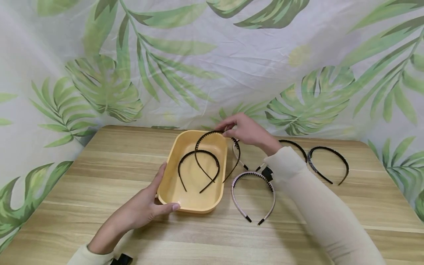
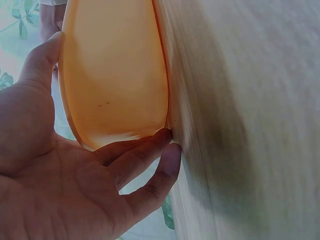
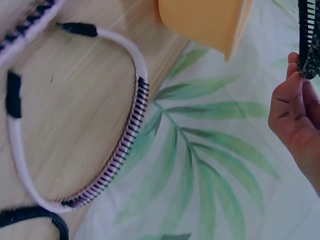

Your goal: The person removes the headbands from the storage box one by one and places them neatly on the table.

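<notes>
A yellow plastic box (image 1: 165, 184) stands on the table, its corner held by my left hand (image 1: 145, 204). The thumb lies at the near rim and the fingers along the left side; the left wrist view shows them against the box wall (image 2: 115, 75). My right hand (image 1: 245, 129) pinches a black toothed headband (image 1: 237, 145) by its top, over the box's right side, ends downward. That hand (image 3: 300, 115) and part of the dark headband (image 3: 306, 35) show at the right wrist view's edge. Inside the box lies another black headband (image 1: 216, 162).
A pale pink headband (image 1: 253, 173) lies right of the box, and a whitish one (image 3: 142, 70) is behind it, partly covered by the right arm. Farther right are a black headband (image 1: 296, 146) and a dark patterned one (image 1: 344, 162). A leaf-print cloth (image 1: 248, 73) hangs behind the table.
</notes>
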Available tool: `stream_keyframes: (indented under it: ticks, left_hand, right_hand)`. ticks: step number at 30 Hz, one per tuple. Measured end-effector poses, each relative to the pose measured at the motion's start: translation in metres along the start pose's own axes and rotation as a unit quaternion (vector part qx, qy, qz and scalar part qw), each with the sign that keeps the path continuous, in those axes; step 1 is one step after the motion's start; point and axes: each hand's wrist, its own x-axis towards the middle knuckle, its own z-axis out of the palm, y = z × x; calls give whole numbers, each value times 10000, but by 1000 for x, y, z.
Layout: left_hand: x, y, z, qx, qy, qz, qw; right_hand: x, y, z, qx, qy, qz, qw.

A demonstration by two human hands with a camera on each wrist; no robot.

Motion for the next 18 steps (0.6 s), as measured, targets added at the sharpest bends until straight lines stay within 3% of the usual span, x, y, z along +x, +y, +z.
stream_keyframes:
  ticks: [18]
  left_hand:
    - [0, -4, 2, -71, -17, 150, 9999]
  right_hand:
    - [-60, 28, -32, -344, 245, 281, 9987]
